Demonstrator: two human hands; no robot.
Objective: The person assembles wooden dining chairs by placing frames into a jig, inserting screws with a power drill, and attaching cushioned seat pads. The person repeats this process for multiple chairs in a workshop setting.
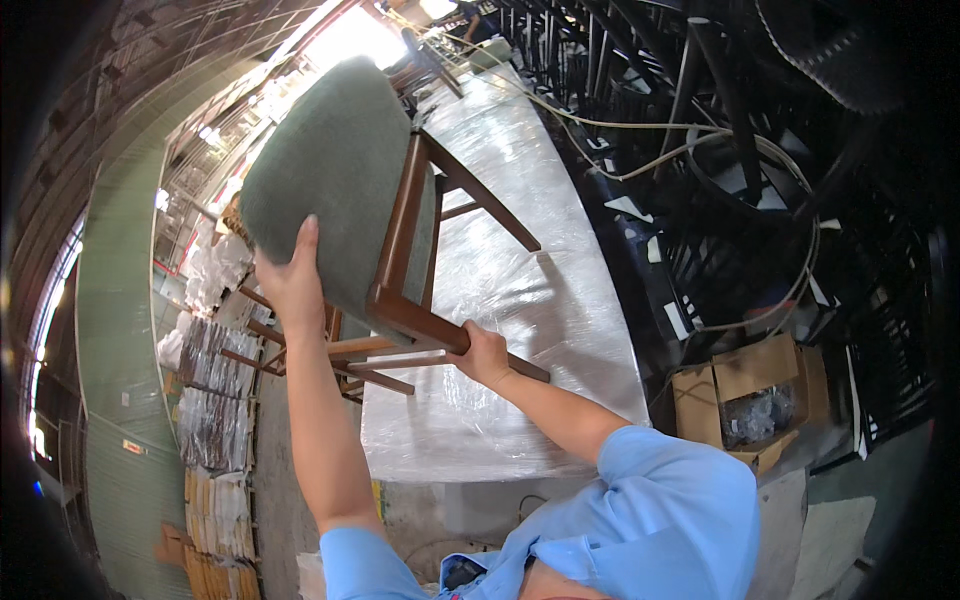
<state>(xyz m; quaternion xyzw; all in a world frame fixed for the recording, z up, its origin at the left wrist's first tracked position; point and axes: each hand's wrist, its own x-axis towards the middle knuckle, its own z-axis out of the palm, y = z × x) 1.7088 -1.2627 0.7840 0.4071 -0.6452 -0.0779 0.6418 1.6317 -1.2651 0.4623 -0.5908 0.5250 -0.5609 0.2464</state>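
Observation:
A wooden chair (397,232) with a grey-green upholstered panel is tilted over the near left part of a long table (590,330) covered in shiny clear film. My left hand (292,280) grips the panel's left edge, its thumb lying on the fabric and its other fingers hidden behind. Lower and to the right, my right hand (483,354) is wrapped round a brown wooden leg close to the frame corner. Two dark legs point right above the film. Other wooden bars show under the panel, and I cannot tell whether all belong to this chair.
Stacks of wrapped goods (215,430) line the left side. Black chair frames (690,90) crowd the right, with a pale hose (650,172) looped across them. An open cardboard box (752,395) holding plastic stands at the right. Another chair (435,65) is at the table's far end.

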